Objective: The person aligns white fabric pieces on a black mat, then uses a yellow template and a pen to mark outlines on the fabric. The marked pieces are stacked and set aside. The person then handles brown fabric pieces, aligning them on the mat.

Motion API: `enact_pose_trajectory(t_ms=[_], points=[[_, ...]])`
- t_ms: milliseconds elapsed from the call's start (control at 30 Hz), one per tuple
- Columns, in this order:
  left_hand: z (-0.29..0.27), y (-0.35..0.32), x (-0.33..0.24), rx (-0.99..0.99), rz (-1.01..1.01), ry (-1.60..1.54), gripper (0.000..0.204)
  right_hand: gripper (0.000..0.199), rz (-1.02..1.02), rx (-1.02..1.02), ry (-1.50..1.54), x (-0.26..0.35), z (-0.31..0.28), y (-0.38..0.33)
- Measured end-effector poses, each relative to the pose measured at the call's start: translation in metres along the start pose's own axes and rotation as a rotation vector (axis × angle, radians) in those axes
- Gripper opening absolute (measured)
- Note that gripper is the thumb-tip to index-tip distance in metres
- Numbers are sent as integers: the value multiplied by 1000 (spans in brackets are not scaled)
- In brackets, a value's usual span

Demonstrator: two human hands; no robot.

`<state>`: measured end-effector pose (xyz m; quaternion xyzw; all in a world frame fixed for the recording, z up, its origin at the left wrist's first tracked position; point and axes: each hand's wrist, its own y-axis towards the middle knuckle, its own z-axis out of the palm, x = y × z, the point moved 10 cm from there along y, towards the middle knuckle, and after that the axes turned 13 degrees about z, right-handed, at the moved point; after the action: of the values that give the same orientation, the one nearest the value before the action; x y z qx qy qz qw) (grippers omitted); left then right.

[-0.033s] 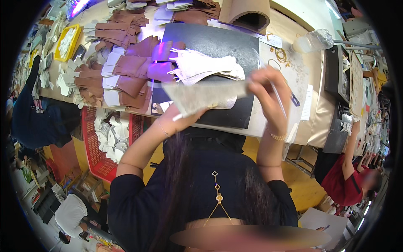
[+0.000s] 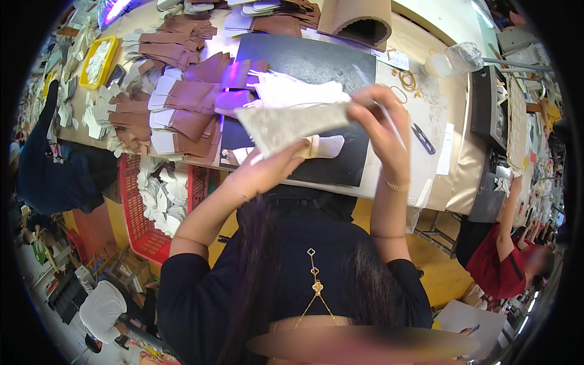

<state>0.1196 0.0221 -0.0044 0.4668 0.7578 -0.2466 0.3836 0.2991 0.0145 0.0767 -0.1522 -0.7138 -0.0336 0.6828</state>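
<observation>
The pale piece [image 2: 289, 125] I hold looks matt and slightly rough, like cloth. Beneath it, my black mat [image 2: 292, 52] is smooth with a dull sheen. The brown pieces [image 2: 194, 95] seem smooth and leathery. I see clear, glossy plastic in the bottle [image 2: 450, 61], plastic in the red basket [image 2: 137, 225], matt cardboard in the tube [image 2: 350, 13], and shiny metal in my bracelet [image 2: 396, 184].

left forearm [image 2: 207, 214] slants up and inward | left hand [image 2: 274, 169] sits lower, fingers pointing rightward, grip partly hidden | right forearm [image 2: 389, 222] rises nearly upright | right hand [image 2: 384, 128] hangs higher, slightly blurred, fingers curling leftward, thumb and fingertips pinching | both hands stay apart, each forearm bare
</observation>
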Motion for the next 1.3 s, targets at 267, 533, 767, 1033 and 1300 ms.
enact_pose_trajectory(t_ms=[267,533,767,1033,1300], points=[[1,7,-22,-124,197,121,28,46,-113,-278,-865,-51,-4,24],[14,32,-24,-175,404,303,21,41,-9,-328,-826,-58,-44,-28],[15,32,-23,-160,430,288,19,37,-42,-350,-740,-54,-49,-41],[15,32,-25,-188,435,315,21,31,-36,-403,-492,-43,-45,-51],[17,30,-25,-199,461,349,20,22,46,-335,-399,-65,-16,-60]])
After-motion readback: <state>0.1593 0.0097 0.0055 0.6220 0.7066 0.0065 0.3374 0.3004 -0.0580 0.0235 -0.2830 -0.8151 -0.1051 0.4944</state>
